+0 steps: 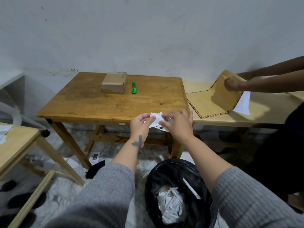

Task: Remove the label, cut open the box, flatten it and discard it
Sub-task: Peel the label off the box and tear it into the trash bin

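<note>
A small closed cardboard box (114,82) sits at the back of the wooden table (92,102). A green utility knife (134,88) lies just to its right. Both my hands hold a crumpled white label (158,120) with a barcode, in the air in front of the table's near edge. My left hand (141,123) pinches its left side, and my right hand (176,124) pinches its right side. A bin lined with a black bag (164,175) stands on the floor below my hands, with torn white paper inside.
A second, paler table (230,119) adjoins on the right, where another person's hand (232,83) folds a large brown envelope (213,99) beside a white sheet (243,102). A light wooden table (14,145) stands at left. Paper scraps litter the floor.
</note>
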